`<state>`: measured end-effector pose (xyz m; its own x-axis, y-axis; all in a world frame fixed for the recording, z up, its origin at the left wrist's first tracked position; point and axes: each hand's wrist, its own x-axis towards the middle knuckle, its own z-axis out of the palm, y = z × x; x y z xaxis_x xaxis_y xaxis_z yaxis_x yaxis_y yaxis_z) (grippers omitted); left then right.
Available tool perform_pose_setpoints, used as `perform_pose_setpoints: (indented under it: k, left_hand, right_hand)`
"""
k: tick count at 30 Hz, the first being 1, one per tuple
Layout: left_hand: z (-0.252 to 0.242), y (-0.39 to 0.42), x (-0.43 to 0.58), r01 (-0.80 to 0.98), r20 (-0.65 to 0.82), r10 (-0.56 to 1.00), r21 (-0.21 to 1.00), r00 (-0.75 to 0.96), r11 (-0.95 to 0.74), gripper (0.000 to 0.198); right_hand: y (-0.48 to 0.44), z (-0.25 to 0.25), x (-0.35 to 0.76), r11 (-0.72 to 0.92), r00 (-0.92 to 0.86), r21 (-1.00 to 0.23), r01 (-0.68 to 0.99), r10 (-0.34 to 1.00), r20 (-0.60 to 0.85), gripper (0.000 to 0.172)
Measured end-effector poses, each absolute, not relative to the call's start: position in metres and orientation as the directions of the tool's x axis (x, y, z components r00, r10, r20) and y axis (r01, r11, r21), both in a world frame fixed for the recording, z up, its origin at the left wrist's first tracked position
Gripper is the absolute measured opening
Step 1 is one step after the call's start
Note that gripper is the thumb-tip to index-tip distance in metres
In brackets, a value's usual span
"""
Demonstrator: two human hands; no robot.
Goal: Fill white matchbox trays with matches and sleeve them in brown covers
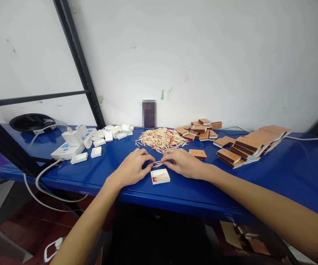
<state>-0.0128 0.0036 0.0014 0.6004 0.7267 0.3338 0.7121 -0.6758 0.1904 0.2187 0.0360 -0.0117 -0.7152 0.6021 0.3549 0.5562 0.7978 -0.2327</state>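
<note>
Between my two hands, just behind a small white matchbox tray, are a few red-tipped matches. My left hand has its fingertips closed on their left ends. At the right ends, my right hand pinches the same matches between thumb and fingers. Several matches lie lengthwise in the tray, red heads to the left, with one slightly askew. Beyond my hands spreads a large heap of loose matches. Behind my right hand rests a brown matchbox sleeve.
White empty trays are piled at the back left, beside a power strip with plugs and cables. Brown matchboxes lie heaped behind, with stacked matchboxes farther right. A black metal frame stands at the left of the blue table.
</note>
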Motion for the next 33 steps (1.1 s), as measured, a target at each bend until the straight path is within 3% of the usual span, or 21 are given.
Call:
perform_pose_setpoints:
  k: [10, 19, 29, 33]
  left_hand:
    - [0.0008, 0.004, -0.0157, 0.699, 0.277, 0.73, 0.217, 0.625, -0.681, 0.036]
    - [0.0002, 0.0047, -0.0157, 0.7, 0.262, 0.729, 0.211, 0.632, -0.683, 0.031]
    - [-0.0007, 0.0062, -0.0149, 0.713, 0.261, 0.74, 0.206, 0.62, -0.67, 0.031]
    - [-0.001, 0.0067, -0.0155, 0.707, 0.274, 0.73, 0.194, 0.626, -0.68, 0.03]
  right_hand:
    - [0.0342, -0.0124, 0.2167, 0.781, -0.692, -0.261, 0.567, 0.624, 0.363, 0.019]
    - [0.0323, -0.0124, 0.2144, 0.793, -0.68, -0.279, 0.541, 0.608, 0.41, 0.015]
    - [0.0317, -0.0107, 0.2159, 0.699, -0.591, -0.255, 0.669, 0.707, 0.387, 0.024]
    - [0.0319, -0.0117, 0.2154, 0.704, -0.597, -0.254, 0.664, 0.703, 0.386, 0.02]
